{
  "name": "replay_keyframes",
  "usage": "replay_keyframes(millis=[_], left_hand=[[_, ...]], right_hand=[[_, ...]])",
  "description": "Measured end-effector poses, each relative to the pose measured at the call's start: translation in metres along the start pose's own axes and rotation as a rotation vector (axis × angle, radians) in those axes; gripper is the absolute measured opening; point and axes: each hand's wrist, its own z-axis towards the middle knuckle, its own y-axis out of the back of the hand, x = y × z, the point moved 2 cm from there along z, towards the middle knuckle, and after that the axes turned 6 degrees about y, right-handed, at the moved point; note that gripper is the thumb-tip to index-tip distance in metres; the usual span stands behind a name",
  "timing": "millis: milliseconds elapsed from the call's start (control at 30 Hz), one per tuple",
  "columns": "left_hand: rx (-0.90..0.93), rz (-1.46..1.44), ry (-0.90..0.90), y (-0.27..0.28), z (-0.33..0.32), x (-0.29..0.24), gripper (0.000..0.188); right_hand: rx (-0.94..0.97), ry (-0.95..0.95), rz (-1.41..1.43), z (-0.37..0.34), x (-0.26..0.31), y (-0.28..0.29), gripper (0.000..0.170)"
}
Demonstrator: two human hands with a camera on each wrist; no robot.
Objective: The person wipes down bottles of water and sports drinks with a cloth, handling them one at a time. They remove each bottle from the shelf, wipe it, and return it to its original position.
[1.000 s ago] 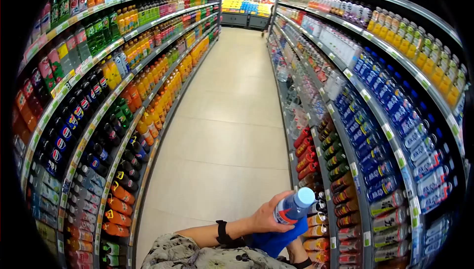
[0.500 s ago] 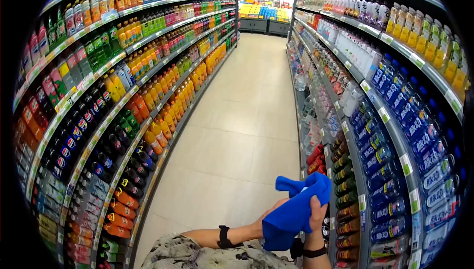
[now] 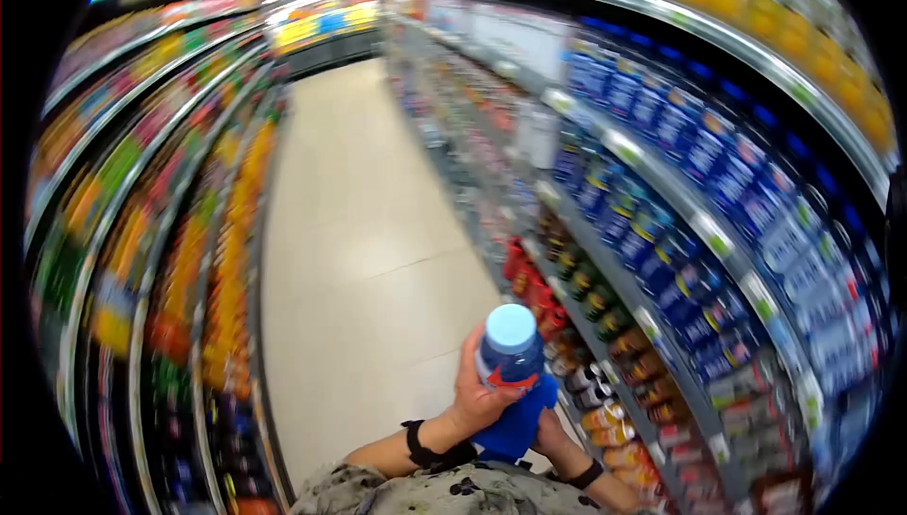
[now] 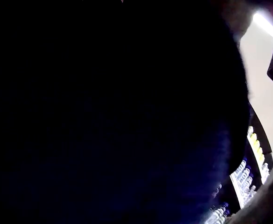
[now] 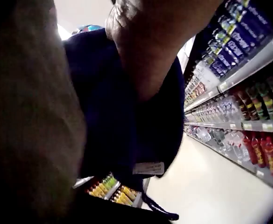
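In the head view my left hand [image 3: 475, 392] grips a blue bottle [image 3: 511, 364] with a light blue cap and a red patch on its label, tilted with the cap up. A blue cloth [image 3: 515, 428] hangs around the lower part of the bottle. My right hand [image 3: 551, 432] holds the cloth at its right side, partly hidden by it. Dark cloth fills most of the left wrist view. From the right wrist, the cloth [image 5: 108, 116] shows a small white tag [image 5: 148, 168] and a hanging cord [image 5: 159, 209], with a finger [image 5: 148, 51] pressed on it.
Close on my right stands a shelf of blue-labelled bottles [image 3: 699, 151], with red bottles [image 3: 531, 279] lower down. Another drink shelf [image 3: 151, 260] runs along the left, blurred. Between them a pale tiled aisle [image 3: 350, 203] leads to a yellow and blue display [image 3: 326, 25].
Half a second ago the cloth covered the bottle's top; now it is lower and the cap shows. Both hands moved left in the head view, which has turned right and blurred.
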Motion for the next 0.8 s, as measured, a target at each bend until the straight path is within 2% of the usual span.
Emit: replay_keyframes(millis=[33,67,100,167,200,300,367,400,433,500,567,667,767,800], left_hand=[[0.062,0.092,0.018,0.006,0.005,0.016,0.105],[0.123,0.011,0.073,0.005,0.008,0.021,0.104],[0.188,-0.064,0.134,0.0,0.015,0.021,0.104],[0.314,0.208,0.138,-0.009,0.031,0.003,0.099],[0.404,0.171,0.181,-0.011,0.038,0.006,0.094],[0.625,0.194,0.214,-0.027,0.047,0.008,0.091],[0.724,0.19,0.242,-0.041,0.046,0.015,0.088],[0.759,0.202,0.265,-0.05,0.045,0.017,0.086],[0.792,0.191,0.256,-0.061,0.042,0.013,0.086],[0.791,0.08,0.198,-0.088,0.037,-0.002,0.081],[0.837,0.062,0.142,-0.112,0.032,-0.007,0.078],[0.89,-0.044,0.071,-0.153,0.017,-0.017,0.08],[0.885,-0.078,-0.114,-0.208,0.007,-0.037,0.086],[0.922,-0.122,-0.08,-0.23,0.002,-0.048,0.089]], right_hand=[[-0.077,-0.107,0.226,-0.001,-0.007,0.004,0.048],[-0.131,-0.111,0.191,0.004,-0.01,0.011,0.045],[-0.117,-0.095,0.19,0.004,-0.005,0.014,0.043],[-0.312,-0.013,0.238,-0.003,0.003,0.008,0.042],[-0.396,0.057,0.256,-0.008,0.0,0.011,0.042],[-0.453,0.184,0.232,-0.025,-0.009,0.02,0.041],[-0.566,0.318,-0.01,-0.042,0.005,0.018,0.043],[-0.634,0.332,-0.021,-0.053,0.012,0.019,0.039],[-0.659,0.357,-0.025,-0.063,0.022,0.016,0.039],[-0.814,0.509,-0.337,-0.087,0.047,0.014,0.034],[-0.833,0.564,-0.35,-0.11,0.056,0.019,0.031],[-0.951,0.742,-0.363,-0.151,0.079,0.011,0.029],[-0.98,0.776,-0.36,-0.188,0.086,0.028,0.028],[-1.019,0.787,-0.342,-0.2,0.084,0.037,0.027]])
